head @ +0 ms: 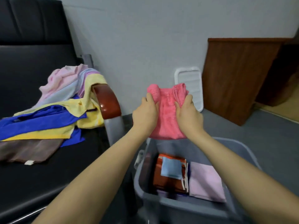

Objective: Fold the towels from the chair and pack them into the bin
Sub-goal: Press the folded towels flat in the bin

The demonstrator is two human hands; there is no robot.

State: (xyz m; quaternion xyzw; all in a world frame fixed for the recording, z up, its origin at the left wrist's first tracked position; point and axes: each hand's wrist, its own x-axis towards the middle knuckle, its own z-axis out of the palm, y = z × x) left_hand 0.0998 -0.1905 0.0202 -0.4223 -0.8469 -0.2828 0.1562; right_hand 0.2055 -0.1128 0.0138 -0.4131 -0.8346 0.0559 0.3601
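Over the bin [169,206], both hands' [145,113] [188,117] closed grips hold the pink towel [168,113] between them.

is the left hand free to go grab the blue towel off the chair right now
Probably not yet. The left hand grips the pink towel together with the right hand above the bin. The blue towel lies uncovered on the chair, so nothing else blocks it.

No text, brand, number or sign could be read anywhere. A small white tag [28,162] lay on the brown cloth [27,151], well left of the hands, its face blank.
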